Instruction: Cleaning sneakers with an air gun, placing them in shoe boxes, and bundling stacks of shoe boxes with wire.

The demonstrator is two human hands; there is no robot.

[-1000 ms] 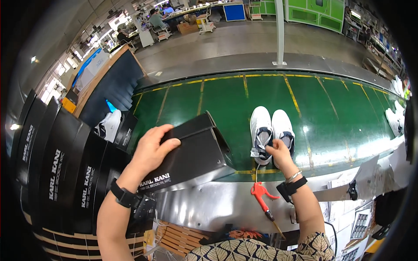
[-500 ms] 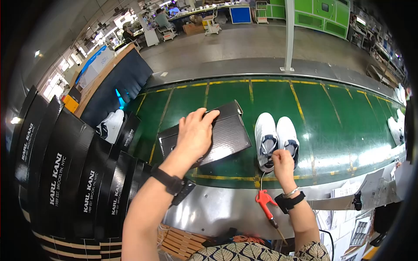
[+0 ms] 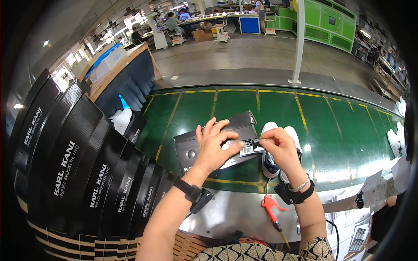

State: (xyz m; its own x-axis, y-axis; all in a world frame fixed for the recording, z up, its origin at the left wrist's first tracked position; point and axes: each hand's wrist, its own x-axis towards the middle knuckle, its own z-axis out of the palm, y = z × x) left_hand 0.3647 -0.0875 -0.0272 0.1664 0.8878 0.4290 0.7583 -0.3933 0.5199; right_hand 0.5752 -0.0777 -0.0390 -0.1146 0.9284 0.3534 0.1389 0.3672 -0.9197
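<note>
A black shoebox [image 3: 185,145] lies on the green conveyor belt, turned slightly aslant. My left hand [image 3: 213,145] rests on it with the fingers spread, its thumb touching a black-and-white barcode label [image 3: 247,150]. At the label's right end, my right hand [image 3: 281,145] pinches it between thumb and fingers, against or just over the box; I cannot tell whether it is stuck down. A pair of white shoes [image 3: 294,134] with dark linings stands right of the box, partly hidden behind my right hand.
Black shoeboxes [image 3: 65,152] stand in a row at the left. A red air blow gun [image 3: 270,208] lies on the metal edge [image 3: 209,213] near me. More white shoes [image 3: 121,121] are beside a box at the far left, others [image 3: 396,139] at the right end of the belt.
My right hand has moved from the shoes to the box's right end, where the label is now between my hands. My left hand has spread and shifted toward it. The whole view has shifted slightly.
</note>
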